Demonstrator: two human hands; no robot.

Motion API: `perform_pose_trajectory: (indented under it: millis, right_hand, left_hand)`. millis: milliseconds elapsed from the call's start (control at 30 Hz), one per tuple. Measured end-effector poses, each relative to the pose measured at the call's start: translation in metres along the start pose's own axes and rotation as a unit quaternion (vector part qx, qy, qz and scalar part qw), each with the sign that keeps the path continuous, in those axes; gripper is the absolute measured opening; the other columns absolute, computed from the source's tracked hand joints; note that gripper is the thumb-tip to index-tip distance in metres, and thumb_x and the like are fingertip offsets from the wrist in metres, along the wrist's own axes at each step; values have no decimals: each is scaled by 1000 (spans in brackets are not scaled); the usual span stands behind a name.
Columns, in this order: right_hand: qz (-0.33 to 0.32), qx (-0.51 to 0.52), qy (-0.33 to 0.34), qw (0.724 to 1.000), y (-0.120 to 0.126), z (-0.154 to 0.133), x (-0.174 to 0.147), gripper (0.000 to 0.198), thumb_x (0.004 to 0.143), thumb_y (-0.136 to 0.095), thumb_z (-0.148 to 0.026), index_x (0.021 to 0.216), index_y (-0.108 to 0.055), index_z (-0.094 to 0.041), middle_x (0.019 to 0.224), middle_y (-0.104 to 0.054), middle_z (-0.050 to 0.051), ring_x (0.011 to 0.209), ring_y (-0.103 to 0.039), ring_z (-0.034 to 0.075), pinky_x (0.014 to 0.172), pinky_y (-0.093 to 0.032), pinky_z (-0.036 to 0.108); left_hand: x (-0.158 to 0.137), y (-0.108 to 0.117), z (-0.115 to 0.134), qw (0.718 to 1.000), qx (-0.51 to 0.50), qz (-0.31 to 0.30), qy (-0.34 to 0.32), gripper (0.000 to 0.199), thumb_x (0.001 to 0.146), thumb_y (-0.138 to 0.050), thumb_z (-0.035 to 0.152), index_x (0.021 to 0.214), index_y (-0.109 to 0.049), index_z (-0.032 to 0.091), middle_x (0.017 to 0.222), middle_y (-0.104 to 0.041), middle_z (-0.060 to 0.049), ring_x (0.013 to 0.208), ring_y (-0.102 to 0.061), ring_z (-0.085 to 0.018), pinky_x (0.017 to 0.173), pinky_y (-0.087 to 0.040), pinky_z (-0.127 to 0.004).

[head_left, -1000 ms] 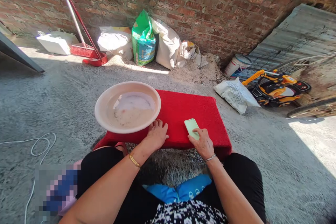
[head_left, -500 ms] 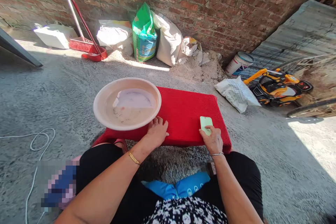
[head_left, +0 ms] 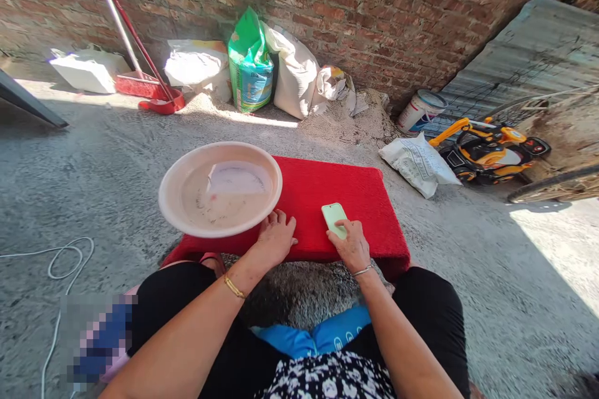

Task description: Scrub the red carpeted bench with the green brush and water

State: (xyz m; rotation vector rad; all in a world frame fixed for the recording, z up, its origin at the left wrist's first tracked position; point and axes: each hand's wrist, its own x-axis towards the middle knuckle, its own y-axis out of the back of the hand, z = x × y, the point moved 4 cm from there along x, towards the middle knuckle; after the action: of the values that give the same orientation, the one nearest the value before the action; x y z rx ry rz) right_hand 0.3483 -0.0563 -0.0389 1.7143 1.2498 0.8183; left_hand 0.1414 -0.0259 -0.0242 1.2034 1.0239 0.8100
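Note:
A pale green phone-shaped slab [head_left: 334, 217] with rounded corners and a small dark slot at its top end lies on the red cloth-covered bench [head_left: 339, 184]. My right hand [head_left: 352, 246] grips its near end, thumb on the left edge and fingers bent over the right side. My left hand [head_left: 277, 238] rests on the red cloth with its fingers spread, close against the near right rim of a pale pink basin [head_left: 171, 215]. Shallow water in the basin reflects light, and small dark specks show at its bottom. The basin sits on the left part of the bench.
Behind the bench, a red dustpan [head_left: 163, 106], a green bag [head_left: 250, 68] and a white sack [head_left: 294, 72] stand along the brick wall. To the right are a bucket [head_left: 421, 111] and a yellow toy vehicle [head_left: 496, 153]. A white cable [head_left: 68, 249] curls on the left floor.
My right hand has moved left along the bench with the pale green slab, which now tilts slightly. My left hand stays beside the basin. The whole view has shifted a little.

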Motion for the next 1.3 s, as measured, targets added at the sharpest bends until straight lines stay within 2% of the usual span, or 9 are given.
perform_pose_trajectory:
  millis: [167,267,433,667,800,967,1033,1200,1300]
  right_hand:
    - [45,-55,-87,994,30,51,10,38,81,-61,-48,110,-64,-25,103,-48,5,87,-55,19,68,-40,28]
    - [57,-33,-71,995,29,45,9,38,79,-61,-48,108,-65,-23,102,-48,5,89,-55,20,70,-41,29]
    - [21,27,22,999,4,9,2,34,79,-61,-47,102,-65,-23,98,-50,5,86,-55,20,71,-43,29]
    - [47,-55,-54,996,20,42,13,40,78,-61,-51,108,-65,-25,103,-49,7,90,-54,22,69,-41,31]
    - [56,-35,-15,998,15,9,26,38,80,-60,-51,107,-66,-24,102,-49,7,89,-54,21,68,-40,30]
    - [-5,-15,40,999,-14,-55,38,34,82,-63,-46,108,-66,-24,101,-50,5,84,-54,18,68,-39,27]
    - [-23,-38,35,998,-16,-55,40,35,82,-64,-45,110,-66,-25,100,-49,5,81,-54,17,66,-38,26]
    - [4,-103,-41,994,5,-18,45,39,85,-59,-49,116,-64,-25,100,-49,5,78,-55,17,63,-38,27]
    - [4,-97,-40,994,6,-30,54,40,85,-58,-50,116,-64,-25,101,-49,6,78,-57,17,65,-39,28]
  left_hand:
    - [3,-5,0,1000,-3,-1,0,59,85,-65,42,137,-53,16,142,-48,-25,130,-44,-41,103,-37,-51]
    - [3,-3,0,1000,-3,-3,3,58,86,-64,42,137,-54,17,142,-48,-25,130,-45,-40,102,-38,-51]
    - [0,0,0,1000,12,-10,1,58,86,-63,44,137,-53,17,142,-48,-24,130,-46,-39,102,-38,-50]
    - [0,-6,2,1000,-10,-13,10,61,86,-63,43,139,-50,16,144,-45,-25,131,-43,-39,105,-34,-51]
    - [1,-7,2,1000,-17,-14,17,59,87,-62,42,139,-51,16,145,-46,-24,132,-43,-40,105,-34,-53]
    - [0,-5,2,1000,13,-17,5,62,87,-60,45,141,-50,16,145,-46,-24,131,-44,-39,105,-36,-50]
    - [-1,-6,2,1000,24,-16,5,61,88,-59,46,141,-50,17,145,-46,-23,132,-44,-38,105,-36,-50]
    - [-1,-4,1,1000,15,-8,-1,61,87,-60,47,140,-50,19,144,-47,-22,131,-45,-37,105,-37,-50]
    - [-1,-1,-1,1000,-5,-12,3,57,87,-61,46,136,-54,19,143,-48,-21,130,-46,-36,106,-37,-49]
